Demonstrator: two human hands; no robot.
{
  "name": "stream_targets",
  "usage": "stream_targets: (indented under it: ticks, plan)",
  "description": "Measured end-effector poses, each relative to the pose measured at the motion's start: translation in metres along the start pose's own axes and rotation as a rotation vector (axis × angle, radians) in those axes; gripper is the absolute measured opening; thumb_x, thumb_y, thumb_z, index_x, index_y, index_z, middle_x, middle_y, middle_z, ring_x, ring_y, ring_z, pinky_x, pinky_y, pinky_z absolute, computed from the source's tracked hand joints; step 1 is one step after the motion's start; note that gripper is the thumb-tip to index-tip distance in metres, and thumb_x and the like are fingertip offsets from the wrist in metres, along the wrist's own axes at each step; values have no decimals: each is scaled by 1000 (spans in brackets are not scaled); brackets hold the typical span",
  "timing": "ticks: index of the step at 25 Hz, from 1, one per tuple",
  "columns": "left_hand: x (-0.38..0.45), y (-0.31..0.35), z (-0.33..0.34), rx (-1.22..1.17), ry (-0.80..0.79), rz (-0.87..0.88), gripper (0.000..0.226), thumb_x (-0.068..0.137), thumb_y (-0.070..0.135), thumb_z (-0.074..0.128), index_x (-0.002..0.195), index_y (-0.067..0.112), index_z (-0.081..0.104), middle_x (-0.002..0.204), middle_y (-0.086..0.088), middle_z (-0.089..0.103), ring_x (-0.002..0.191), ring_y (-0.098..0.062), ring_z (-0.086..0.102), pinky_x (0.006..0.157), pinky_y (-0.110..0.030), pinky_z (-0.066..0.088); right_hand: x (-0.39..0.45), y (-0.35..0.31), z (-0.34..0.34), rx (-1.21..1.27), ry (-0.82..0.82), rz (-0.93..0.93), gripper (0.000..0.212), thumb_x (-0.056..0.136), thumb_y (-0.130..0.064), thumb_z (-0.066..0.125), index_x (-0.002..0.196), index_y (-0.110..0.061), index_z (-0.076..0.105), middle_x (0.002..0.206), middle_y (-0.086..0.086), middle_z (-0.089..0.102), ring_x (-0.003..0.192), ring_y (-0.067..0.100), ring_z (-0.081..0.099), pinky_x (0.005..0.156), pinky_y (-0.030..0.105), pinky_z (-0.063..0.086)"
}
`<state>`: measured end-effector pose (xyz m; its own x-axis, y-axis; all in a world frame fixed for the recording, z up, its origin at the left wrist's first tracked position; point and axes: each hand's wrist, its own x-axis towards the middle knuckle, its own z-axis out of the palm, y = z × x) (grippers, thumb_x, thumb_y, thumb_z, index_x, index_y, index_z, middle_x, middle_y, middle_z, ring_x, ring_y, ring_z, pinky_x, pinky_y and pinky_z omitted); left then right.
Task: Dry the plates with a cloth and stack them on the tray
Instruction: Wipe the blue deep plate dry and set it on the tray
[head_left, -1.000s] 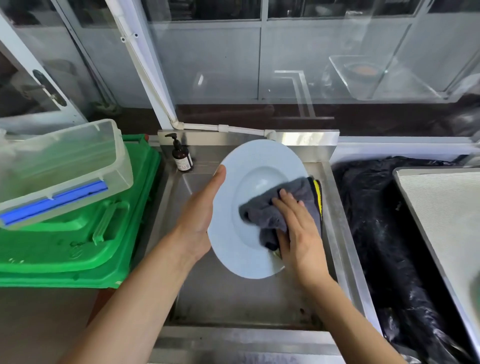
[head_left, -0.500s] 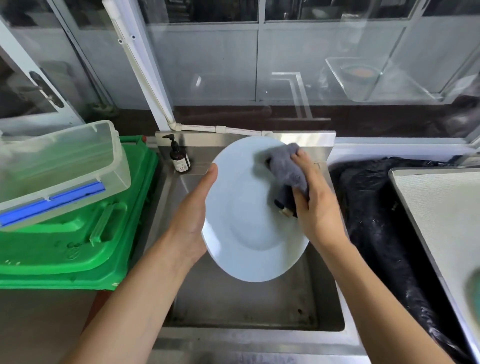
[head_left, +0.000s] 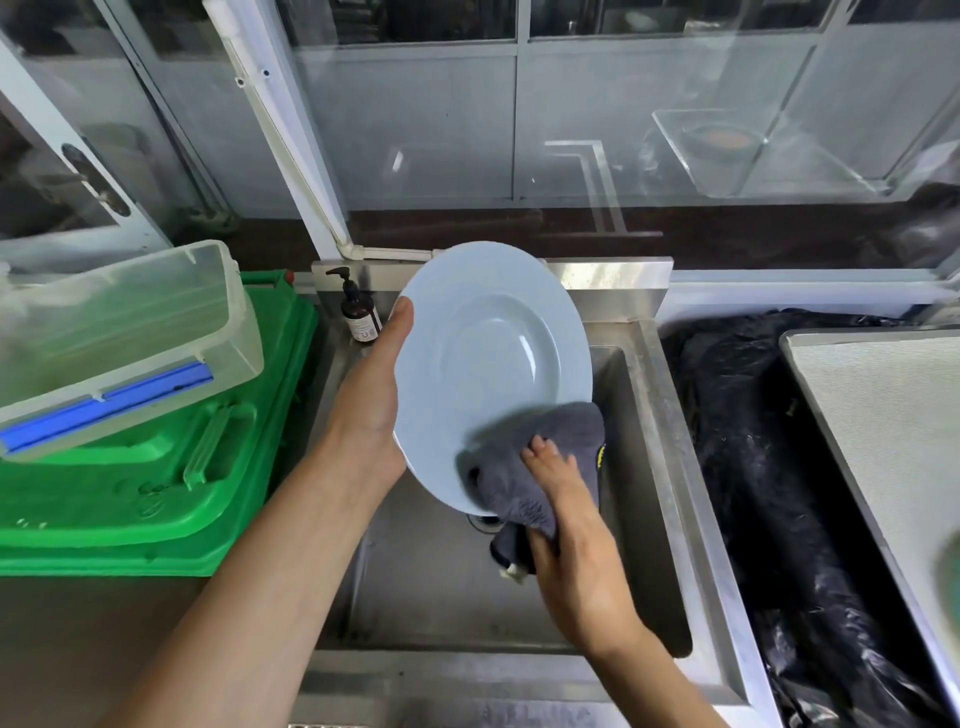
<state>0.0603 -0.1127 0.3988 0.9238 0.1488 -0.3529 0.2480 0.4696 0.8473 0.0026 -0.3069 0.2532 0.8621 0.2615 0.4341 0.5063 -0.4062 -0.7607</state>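
A person stands at a steel sink (head_left: 660, 467), seen from above. The left hand (head_left: 371, 405) holds a pale blue plate (head_left: 488, 364) tilted on edge over the basin, palm curled against its left rim and thumb tip hooked over the upper edge. The right hand (head_left: 571, 535) is closed around a bunched grey cloth (head_left: 530, 467), pressing it to the plate's lower right rim.

The plate looks rigid, glazed and probably slick if damp; it would likely chip or break if dropped on the steel. A grip at the rim, with the palm backing it, seems safest. The cloth is soft and shapeless.

The basin below appears empty apart from its drain. To the left, a clear plastic tub (head_left: 130, 332) rests tilted on green crates (head_left: 156, 493); whether it holds anything cannot be told. A brown pump bottle (head_left: 359, 317) stands at the sink's back corner. At the right edge lies a tray (head_left: 883, 441) with a pale liner.
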Motion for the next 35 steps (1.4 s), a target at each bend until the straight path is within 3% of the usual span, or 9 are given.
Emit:
stream_targets:
  ticks: [5, 9, 14, 17, 20, 24, 27, 30, 35]
  plan:
    - [0, -5, 6, -43, 78, -35, 51, 90, 60, 60, 122, 23, 69, 115, -6, 76, 102, -27, 74, 79, -37, 58, 9, -28, 10, -172, 1, -295, 56, 101, -32, 59, 151, -13, 43, 160, 3, 42, 149, 21, 38, 123, 46, 30]
    - [-8, -10, 14, -22, 165, -65, 54, 82, 67, 66, 115, 24, 72, 105, -3, 78, 93, -25, 76, 78, -38, 58, 22, -30, 5, -377, 147, -251, 54, 89, -13, 74, 140, -8, 60, 144, 10, 59, 140, 25, 51, 113, 55, 41]
    - [-9, -4, 20, -61, 145, -102, 49, 83, 58, 69, 117, 22, 69, 101, -7, 79, 98, -30, 74, 82, -44, 61, 37, -25, -22, -298, 223, -317, 30, 101, -17, 56, 129, -11, 66, 128, 0, 68, 123, 16, 62, 109, 35, 45]
    - [-9, -1, 21, -25, 206, -153, 40, 78, 57, 75, 100, 25, 71, 82, -10, 78, 84, -29, 73, 74, -44, 62, 42, -28, -30, -182, 205, -138, 26, 91, -15, 67, 114, -26, 68, 103, -13, 69, 91, 5, 64, 86, 13, 45]
    - [-10, -4, 10, 71, 190, -141, 36, 83, 61, 67, 100, 32, 76, 103, -13, 74, 93, -26, 72, 83, -43, 61, 47, -35, -37, 249, 353, 285, 15, 87, -42, 76, 87, -29, 69, 73, -13, 70, 61, -4, 58, 60, 9, 45]
    - [6, -25, -19, 447, 387, 107, 19, 97, 35, 62, 114, 28, 65, 124, 0, 67, 106, -19, 66, 97, -40, 53, 57, -30, -58, 590, 400, 469, 13, 89, -31, 78, 101, -28, 80, 92, -5, 80, 83, 3, 73, 67, 15, 55]
    - [14, -44, -36, 581, 468, 69, 35, 98, 42, 58, 120, 16, 65, 110, 2, 66, 108, -22, 62, 80, -31, 48, 57, -28, -63, 723, 395, 629, 26, 86, -32, 80, 111, -26, 78, 104, 2, 80, 98, 16, 76, 74, 25, 59]
    - [16, -55, -45, 267, 360, -26, 38, 94, 53, 59, 114, 23, 71, 106, 0, 76, 102, -21, 70, 89, -40, 56, 58, -24, -64, 875, 382, 778, 38, 81, -41, 79, 116, -26, 77, 114, 5, 77, 108, 24, 74, 84, 36, 59]
    - [11, -46, -42, -170, 131, -136, 56, 85, 62, 60, 126, 24, 70, 120, -7, 74, 106, -23, 72, 80, -39, 60, 58, -16, -65, 994, 337, 852, 40, 88, -40, 76, 126, -27, 72, 125, 7, 73, 115, 26, 71, 102, 50, 52]
